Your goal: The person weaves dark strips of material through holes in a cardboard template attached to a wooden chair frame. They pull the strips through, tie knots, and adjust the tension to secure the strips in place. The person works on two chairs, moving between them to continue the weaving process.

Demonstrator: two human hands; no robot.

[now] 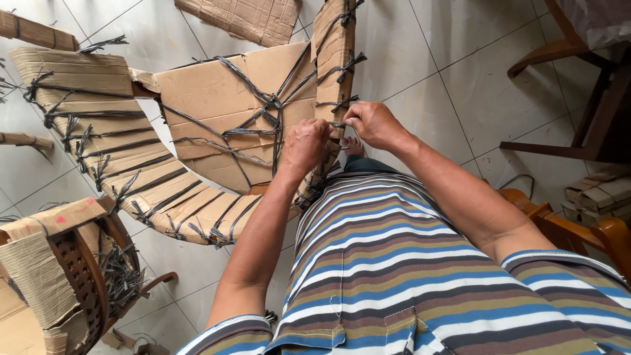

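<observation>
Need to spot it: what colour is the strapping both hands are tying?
Dark grey-black strapping over brown cardboard; head view.

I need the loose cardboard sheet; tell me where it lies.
The cardboard sheet lies flat on the tiled floor at the top centre of the head view, beyond the wrapped chair and left of its upright arm.

Curved chair [217, 125] wrapped in brown cardboard sheets, tied with dark strapping [263, 105], fills centre and left. Second cardboard-wrapped chair [46, 263] at lower left, small pink mark on top. Flat cardboard sheet [240, 18] on floor at top. Small cardboard-wrapped bundles [601, 194] at right edge.
</observation>
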